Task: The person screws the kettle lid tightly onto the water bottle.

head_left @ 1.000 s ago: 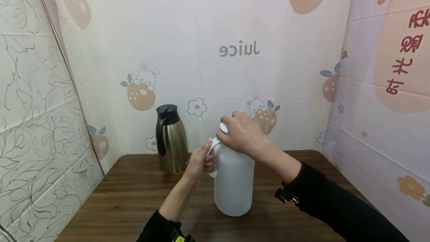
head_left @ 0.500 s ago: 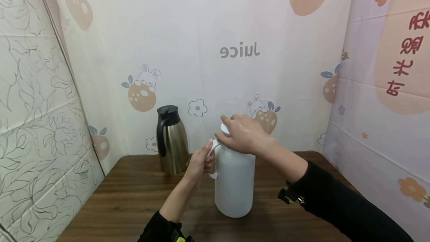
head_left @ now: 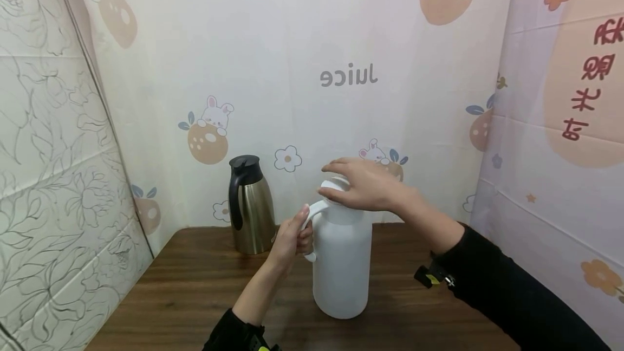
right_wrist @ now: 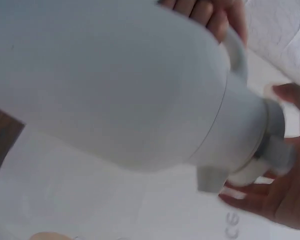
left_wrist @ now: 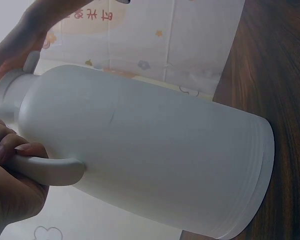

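A white vacuum jug stands upright on the wooden table. My left hand grips its side handle, fingers wrapped round and thumb along the top. Over the jug's white lid is my right hand, its fingers spread and fairly straight, thumb on the near side. In the right wrist view, the right hand's fingers and thumb lie on opposite sides of the lid, loosely around it. A short spout juts from the jug's neck.
A steel vacuum jug with a black lid and handle stands behind and left of the white one. The brown wooden table reaches back to a printed cloth wall, with more cloth at both sides.
My right hand has loosened from the lid, its fingers spreading and straightening, and its forearm has shifted right. The left hand keeps holding the handle; the white jug stays in place.
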Action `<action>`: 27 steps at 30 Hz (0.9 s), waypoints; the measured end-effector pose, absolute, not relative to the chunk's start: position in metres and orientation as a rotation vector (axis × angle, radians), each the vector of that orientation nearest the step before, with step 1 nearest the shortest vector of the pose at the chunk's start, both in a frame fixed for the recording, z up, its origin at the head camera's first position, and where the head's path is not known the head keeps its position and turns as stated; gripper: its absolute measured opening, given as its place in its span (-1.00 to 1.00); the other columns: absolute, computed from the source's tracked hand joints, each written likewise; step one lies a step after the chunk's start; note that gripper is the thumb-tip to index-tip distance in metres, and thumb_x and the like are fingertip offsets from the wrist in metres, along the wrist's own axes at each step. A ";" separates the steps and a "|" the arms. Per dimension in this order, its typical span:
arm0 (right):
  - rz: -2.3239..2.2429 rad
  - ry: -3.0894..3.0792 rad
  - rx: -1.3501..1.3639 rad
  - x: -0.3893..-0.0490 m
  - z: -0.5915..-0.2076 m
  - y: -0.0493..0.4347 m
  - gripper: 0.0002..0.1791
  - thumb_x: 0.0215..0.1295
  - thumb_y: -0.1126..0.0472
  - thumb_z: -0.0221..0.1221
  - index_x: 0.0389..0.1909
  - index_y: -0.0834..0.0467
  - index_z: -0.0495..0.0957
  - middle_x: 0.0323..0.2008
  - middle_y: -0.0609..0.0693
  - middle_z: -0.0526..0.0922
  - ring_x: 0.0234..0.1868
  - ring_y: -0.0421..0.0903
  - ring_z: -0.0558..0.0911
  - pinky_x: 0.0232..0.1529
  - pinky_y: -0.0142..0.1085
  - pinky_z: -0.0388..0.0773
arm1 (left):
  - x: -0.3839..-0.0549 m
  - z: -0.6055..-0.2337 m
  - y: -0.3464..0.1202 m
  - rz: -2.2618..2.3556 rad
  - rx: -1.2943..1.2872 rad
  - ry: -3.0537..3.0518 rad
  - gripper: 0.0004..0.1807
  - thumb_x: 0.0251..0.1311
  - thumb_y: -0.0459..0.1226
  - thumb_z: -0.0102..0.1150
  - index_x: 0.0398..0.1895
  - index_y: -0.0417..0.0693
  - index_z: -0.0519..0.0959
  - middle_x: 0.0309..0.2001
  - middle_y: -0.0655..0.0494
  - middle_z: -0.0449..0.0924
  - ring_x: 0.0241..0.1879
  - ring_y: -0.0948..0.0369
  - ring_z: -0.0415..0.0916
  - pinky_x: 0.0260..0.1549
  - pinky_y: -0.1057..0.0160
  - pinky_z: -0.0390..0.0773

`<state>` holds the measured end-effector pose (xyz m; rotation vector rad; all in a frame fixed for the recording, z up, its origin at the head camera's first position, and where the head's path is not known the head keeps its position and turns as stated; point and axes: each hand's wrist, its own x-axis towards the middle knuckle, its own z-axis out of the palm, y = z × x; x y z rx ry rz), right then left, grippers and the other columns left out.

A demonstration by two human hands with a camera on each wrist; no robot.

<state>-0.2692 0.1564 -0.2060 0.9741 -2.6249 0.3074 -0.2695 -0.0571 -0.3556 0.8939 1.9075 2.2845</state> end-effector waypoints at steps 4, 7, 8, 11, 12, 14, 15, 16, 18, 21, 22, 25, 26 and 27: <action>0.487 -2.497 1.187 -0.285 -0.206 0.165 -0.53 0.50 -0.15 0.24 0.26 0.00 0.65 0.26 -0.08 0.65 0.31 -0.01 0.61 0.28 0.06 0.55 | -0.269 -0.356 -0.057 2.290 0.892 1.897 -0.36 0.66 0.13 -0.21 -0.61 -0.05 0.18 -0.69 0.20 0.11 -0.69 0.29 0.06 -0.62 0.31 0.09; 0.635 -2.438 1.335 -0.293 -0.206 0.169 -0.64 0.50 -0.02 0.28 0.21 -0.01 0.68 0.21 -0.11 0.68 0.30 -0.05 0.62 0.27 0.07 0.56 | -0.269 -0.356 -0.057 2.291 0.892 1.895 -0.36 0.66 0.13 -0.22 -0.60 -0.06 0.18 -0.68 0.19 0.11 -0.69 0.28 0.07 -0.63 0.32 0.11; 0.677 -2.433 1.368 -0.295 -0.207 0.169 -0.65 0.49 0.00 0.28 0.20 -0.02 0.68 0.21 -0.12 0.68 0.31 -0.05 0.61 0.27 0.09 0.56 | -0.269 -0.356 -0.057 2.291 0.893 1.896 -0.35 0.66 0.13 -0.21 -0.60 -0.06 0.18 -0.68 0.19 0.11 -0.69 0.28 0.07 -0.63 0.32 0.11; 0.772 -2.457 1.430 -0.299 -0.210 0.170 -0.65 0.48 -0.01 0.27 0.20 -0.07 0.69 0.22 -0.15 0.68 0.32 -0.08 0.59 0.25 0.10 0.56 | -0.269 -0.356 -0.057 2.286 0.895 1.900 -0.35 0.66 0.14 -0.21 -0.60 -0.07 0.18 -0.68 0.19 0.11 -0.69 0.28 0.08 -0.63 0.34 0.14; 0.785 -2.472 1.443 -0.300 -0.211 0.171 -0.65 0.48 -0.03 0.26 0.20 -0.09 0.70 0.22 -0.15 0.67 0.32 -0.08 0.59 0.24 0.09 0.57 | -0.269 -0.355 -0.056 2.285 0.894 1.902 -0.35 0.66 0.14 -0.21 -0.60 -0.06 0.19 -0.68 0.19 0.11 -0.69 0.28 0.08 -0.63 0.34 0.14; 0.797 -2.503 1.459 -0.302 -0.215 0.170 -0.65 0.47 -0.06 0.25 0.20 -0.12 0.71 0.23 -0.16 0.67 0.31 -0.09 0.59 0.20 0.03 0.59 | -0.269 -0.356 -0.056 2.282 0.887 1.903 -0.35 0.66 0.15 -0.21 -0.59 -0.06 0.19 -0.68 0.19 0.11 -0.69 0.28 0.07 -0.63 0.34 0.14; 0.792 -2.514 1.459 -0.302 -0.216 0.170 -0.65 0.47 -0.06 0.25 0.19 -0.14 0.72 0.22 -0.16 0.68 0.30 -0.09 0.60 0.17 -0.01 0.61 | -0.269 -0.356 -0.056 2.281 0.883 1.902 -0.35 0.66 0.15 -0.21 -0.60 -0.06 0.19 -0.68 0.19 0.11 -0.69 0.28 0.07 -0.63 0.34 0.14; 0.790 -2.516 1.465 -0.303 -0.218 0.170 -0.66 0.46 -0.05 0.25 0.18 -0.13 0.72 0.21 -0.15 0.68 0.28 -0.08 0.61 0.13 -0.03 0.63 | -0.268 -0.356 -0.056 2.282 0.878 1.900 -0.35 0.66 0.15 -0.21 -0.59 -0.06 0.19 -0.68 0.19 0.11 -0.68 0.28 0.08 -0.63 0.34 0.14; 0.785 -2.514 1.459 -0.302 -0.220 0.169 -0.68 0.46 -0.02 0.26 0.16 -0.12 0.74 0.19 -0.14 0.70 0.24 -0.08 0.64 0.07 -0.09 0.65 | -0.268 -0.356 -0.056 2.284 0.873 1.893 -0.35 0.66 0.15 -0.21 -0.59 -0.06 0.19 -0.68 0.19 0.11 -0.68 0.27 0.08 -0.62 0.34 0.14; 0.783 -2.495 1.446 -0.301 -0.221 0.168 -0.71 0.46 0.04 0.27 0.13 -0.09 0.75 0.16 -0.12 0.71 0.20 -0.07 0.66 0.02 -0.12 0.67 | -0.268 -0.355 -0.056 2.289 0.865 1.889 -0.35 0.66 0.15 -0.21 -0.59 -0.06 0.19 -0.68 0.19 0.11 -0.68 0.27 0.08 -0.62 0.34 0.14; 0.783 -2.490 1.442 -0.301 -0.221 0.167 -0.72 0.46 0.05 0.27 0.12 -0.08 0.76 0.16 -0.11 0.71 0.19 -0.07 0.66 0.00 -0.13 0.67 | -0.268 -0.355 -0.056 2.291 0.863 1.889 -0.35 0.65 0.15 -0.20 -0.59 -0.06 0.19 -0.68 0.18 0.11 -0.68 0.27 0.08 -0.62 0.33 0.13; 0.782 -2.483 1.428 -0.300 -0.221 0.166 -0.74 0.49 0.07 0.25 0.09 -0.07 0.76 0.14 -0.11 0.72 0.17 -0.08 0.67 -0.04 -0.14 0.68 | -0.269 -0.355 -0.056 2.292 0.856 1.899 -0.35 0.65 0.16 -0.20 -0.60 -0.05 0.19 -0.69 0.19 0.11 -0.69 0.27 0.07 -0.63 0.34 0.13; 0.788 -2.483 1.422 -0.299 -0.221 0.166 -0.75 0.49 0.07 0.25 0.08 -0.07 0.77 0.13 -0.11 0.72 0.16 -0.08 0.67 -0.05 -0.14 0.68 | -0.269 -0.355 -0.056 2.291 0.857 1.901 -0.35 0.65 0.16 -0.19 -0.60 -0.05 0.19 -0.69 0.19 0.11 -0.69 0.28 0.07 -0.62 0.33 0.12; 0.795 -2.484 1.416 -0.300 -0.222 0.166 -0.76 0.49 0.08 0.25 0.07 -0.06 0.77 0.12 -0.11 0.72 0.15 -0.07 0.67 -0.06 -0.15 0.68 | -0.269 -0.355 -0.056 2.290 0.858 1.901 -0.35 0.64 0.16 -0.19 -0.60 -0.05 0.19 -0.69 0.19 0.11 -0.69 0.28 0.07 -0.63 0.33 0.11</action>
